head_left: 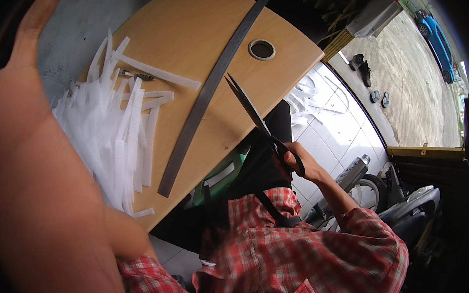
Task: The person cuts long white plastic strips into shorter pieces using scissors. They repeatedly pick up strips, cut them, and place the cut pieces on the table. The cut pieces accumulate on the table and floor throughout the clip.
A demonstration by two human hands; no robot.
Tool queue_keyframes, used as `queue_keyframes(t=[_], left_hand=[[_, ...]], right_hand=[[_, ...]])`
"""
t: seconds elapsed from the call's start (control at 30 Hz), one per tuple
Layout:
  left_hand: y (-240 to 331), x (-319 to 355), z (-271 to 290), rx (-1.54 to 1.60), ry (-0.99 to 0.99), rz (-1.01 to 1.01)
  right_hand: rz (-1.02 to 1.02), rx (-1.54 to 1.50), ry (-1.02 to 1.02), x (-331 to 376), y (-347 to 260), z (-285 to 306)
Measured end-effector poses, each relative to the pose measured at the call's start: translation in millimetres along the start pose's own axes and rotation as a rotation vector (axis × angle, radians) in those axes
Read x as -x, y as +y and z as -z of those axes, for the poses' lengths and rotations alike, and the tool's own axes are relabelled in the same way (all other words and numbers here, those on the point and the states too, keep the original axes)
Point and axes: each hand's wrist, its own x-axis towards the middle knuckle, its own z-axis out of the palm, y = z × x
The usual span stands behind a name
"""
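My right hand (pixel 298 163) grips a pair of black scissors (pixel 257 115) by the handles. Their long blades point up and left over the table's near edge, with the tips close to a dark grey flat strip (pixel 205 102) lying across the tabletop. At the far left my left arm rises very close to the camera. Only a part of my left hand (pixel 36 19) shows at the top left corner; its fingers are cut off by the rim. Beside that arm lies a heap of white foam strips (pixel 118 132), a few sticking out over the wood.
The wooden table (pixel 178 21) has a round cable hole (pixel 261 50). A small metal tool (pixel 139 75) lies partly under the strips. More white strips (pixel 312 96) are on the tiled floor. A motorbike (pixel 377 191) stands at right; shoes (pixel 366 71) and a blue car (pixel 436 45) are outside.
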Motion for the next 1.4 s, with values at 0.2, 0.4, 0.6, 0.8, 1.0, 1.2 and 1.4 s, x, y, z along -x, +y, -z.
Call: queue_keyframes(t=[0.2,0.4,0.6,0.8,1.0,1.2,1.4], left_hand=[[-56,6,7,-0.462,0.258,0.1],[-103,56,-32,-0.691,0.165,0.558],[-110,115,-54,-0.896,0.059,0.876],[-113,152,-47,-1.039,0.022,0.95],[-127,147,-63,-1.073,-0.002,0.787],[-181,101,-108,-0.913,-0.204,0.675],[-235,70,-136,-0.839,-0.179,0.596]], right_hand=[[0.118,-0.073,0.284,32,29,18],[0.083,-0.391,0.633,50,73,32],[-0.273,-0.493,0.773,44,134,49],[-0.459,-0.705,0.895,42,216,45],[-0.593,-0.634,0.888,45,270,42],[-0.95,-0.087,0.686,47,320,68],[-1.125,0.341,0.451,41,334,105]])
